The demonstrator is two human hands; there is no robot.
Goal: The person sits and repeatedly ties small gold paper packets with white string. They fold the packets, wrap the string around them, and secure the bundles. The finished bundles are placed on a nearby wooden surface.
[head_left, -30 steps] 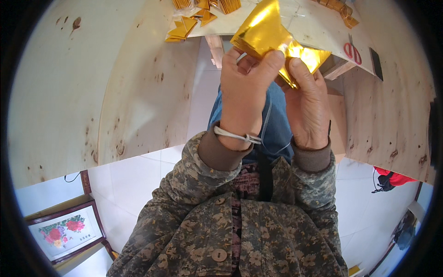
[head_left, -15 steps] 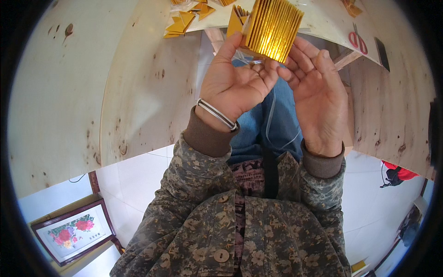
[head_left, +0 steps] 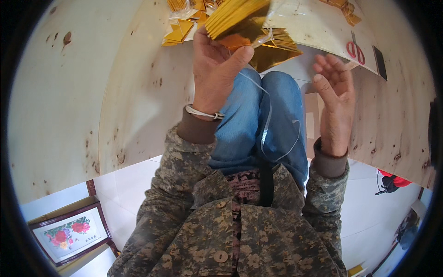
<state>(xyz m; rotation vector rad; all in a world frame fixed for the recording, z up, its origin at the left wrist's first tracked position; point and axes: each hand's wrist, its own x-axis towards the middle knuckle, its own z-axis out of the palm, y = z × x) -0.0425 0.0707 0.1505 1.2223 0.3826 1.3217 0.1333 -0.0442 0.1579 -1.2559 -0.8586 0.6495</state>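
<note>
A stack of folded gold foil paper [head_left: 235, 21] is gripped in my left hand [head_left: 214, 71], with the thumb across its lower end. Close to its right hangs a second gold paper bundle [head_left: 275, 54], its folded edges fanned out. Clear plastic strip runs between the two bundles. A thin, pale strip [head_left: 264, 127] trails from the left hand down over my jeans and loops there. To the right, apart from both bundles, my right hand [head_left: 334, 85] is raised, its fingers loosely bent and holding nothing.
Loose folded gold pieces [head_left: 177, 33] lie on the wooden table [head_left: 304, 23] at far left. Red-handled scissors [head_left: 356, 50] and a dark flat strip [head_left: 380, 62] rest at its right. More gold pieces [head_left: 348, 10] sit behind them. A framed flower picture [head_left: 69, 234] stands low left.
My right hand has let go of the gold paper and moved right. My left hand has turned and tilted the stack leftward, so the second bundle now shows on its right.
</note>
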